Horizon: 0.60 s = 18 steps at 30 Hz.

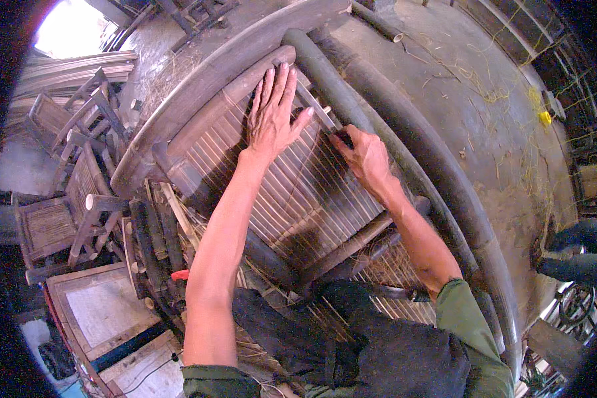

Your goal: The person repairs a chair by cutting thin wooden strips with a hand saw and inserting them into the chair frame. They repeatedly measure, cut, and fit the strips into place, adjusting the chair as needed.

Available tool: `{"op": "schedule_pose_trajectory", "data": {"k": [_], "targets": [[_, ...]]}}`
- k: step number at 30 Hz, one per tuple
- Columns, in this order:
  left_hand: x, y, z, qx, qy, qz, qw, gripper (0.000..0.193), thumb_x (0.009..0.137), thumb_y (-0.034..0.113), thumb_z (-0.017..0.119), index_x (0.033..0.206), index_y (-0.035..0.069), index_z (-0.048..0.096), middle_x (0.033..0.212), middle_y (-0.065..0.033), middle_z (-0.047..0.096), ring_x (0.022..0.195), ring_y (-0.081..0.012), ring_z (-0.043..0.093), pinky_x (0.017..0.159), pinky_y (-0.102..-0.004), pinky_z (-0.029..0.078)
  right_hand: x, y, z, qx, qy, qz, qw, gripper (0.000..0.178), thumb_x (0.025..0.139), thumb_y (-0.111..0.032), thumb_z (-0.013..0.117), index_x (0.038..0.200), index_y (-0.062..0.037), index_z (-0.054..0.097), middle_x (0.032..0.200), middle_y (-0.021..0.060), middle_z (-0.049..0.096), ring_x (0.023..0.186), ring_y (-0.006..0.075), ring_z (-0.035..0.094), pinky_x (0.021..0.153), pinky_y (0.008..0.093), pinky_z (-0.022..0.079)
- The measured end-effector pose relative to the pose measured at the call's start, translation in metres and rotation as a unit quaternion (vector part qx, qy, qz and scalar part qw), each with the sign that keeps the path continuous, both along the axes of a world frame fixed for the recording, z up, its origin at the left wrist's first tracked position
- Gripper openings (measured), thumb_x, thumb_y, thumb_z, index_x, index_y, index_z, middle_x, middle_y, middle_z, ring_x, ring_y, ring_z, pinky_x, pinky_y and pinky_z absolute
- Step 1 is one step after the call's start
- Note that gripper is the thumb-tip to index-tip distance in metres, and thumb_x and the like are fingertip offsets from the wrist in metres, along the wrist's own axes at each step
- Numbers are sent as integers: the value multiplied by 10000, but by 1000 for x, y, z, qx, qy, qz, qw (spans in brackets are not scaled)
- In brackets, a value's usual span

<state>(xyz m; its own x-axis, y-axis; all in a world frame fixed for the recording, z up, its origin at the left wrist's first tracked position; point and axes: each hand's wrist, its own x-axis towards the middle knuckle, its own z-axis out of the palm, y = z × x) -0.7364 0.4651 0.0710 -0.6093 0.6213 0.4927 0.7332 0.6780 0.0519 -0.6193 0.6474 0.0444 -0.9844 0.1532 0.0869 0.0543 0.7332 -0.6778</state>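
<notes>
A bamboo frame with a panel of narrow bamboo slats (292,219) lies in front of me, bordered by thick bamboo poles. My left hand (272,116) rests palm down near the panel's far end, fingers stretched out and holding nothing. To its right, my right hand (365,159) is closed around the near end of a thin flat greyish strip (317,109). This strip runs along the panel's right edge, beside a greenish bamboo pole (331,79). Whether it is a slat or a blade I cannot tell. A small pale peg (327,109) sticks out beside the strip.
Bamboo chairs (53,225) and dark poles (156,232) crowd the left side, with a red-handled object (179,274) nearby. A curved thick bamboo pole (471,219) bounds the frame on the right. Yellow cord (537,99) lies on the floor; another person's legs (580,249) show at far right.
</notes>
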Motion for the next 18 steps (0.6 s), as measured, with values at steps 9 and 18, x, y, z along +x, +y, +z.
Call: {"op": "schedule_pose_trajectory", "data": {"k": [9, 18], "targets": [[2, 12, 13, 56, -4, -46, 997, 747, 821, 219, 617, 1466, 21, 299, 1539, -166, 267, 1428, -336, 240, 1164, -453, 217, -5, 5, 3, -66, -28, -44, 996, 430, 917, -424, 606, 939, 5, 630, 734, 188, 606, 654, 279, 563, 625, 392, 442], [1, 14, 17, 33, -20, -34, 999, 800, 725, 80, 630, 1459, 41, 315, 1533, -132, 292, 1408, -316, 291, 1158, -425, 262, 12, -5, 32, -92, -49, -84, 991, 389, 927, -386, 597, 897, 1, 610, 712, 184, 587, 635, 294, 557, 617, 418, 435]]}}
